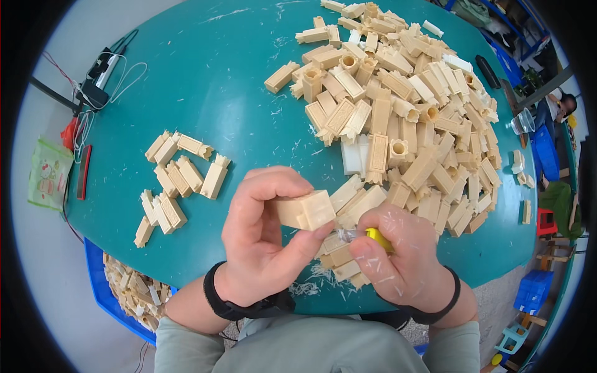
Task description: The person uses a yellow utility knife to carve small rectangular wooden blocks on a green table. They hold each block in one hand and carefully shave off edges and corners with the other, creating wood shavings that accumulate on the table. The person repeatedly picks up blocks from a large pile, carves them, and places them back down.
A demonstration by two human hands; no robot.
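Note:
My left hand [252,245] grips a beige rectangular plastic piece [311,210] between thumb and fingers, one end turned toward my right hand. Closed around a yellow-handled cutting tool [378,239] is my right hand [407,258]. The tool's metal part [349,235] sits close to the piece, by my left thumb; whether it touches is hard to tell. White shavings cling to my right fingers and thumb. Below the hands, more beige pieces [342,260] lie beside a scatter of curled shavings [306,288].
A large heap of beige and white pieces [420,168] covers the green table's [205,74] right side. Several separate pieces [177,177] lie at left. A blue bin [94,273] of pieces stands below the left edge. A power strip [102,69] and clear cup [523,122] sit near the edges.

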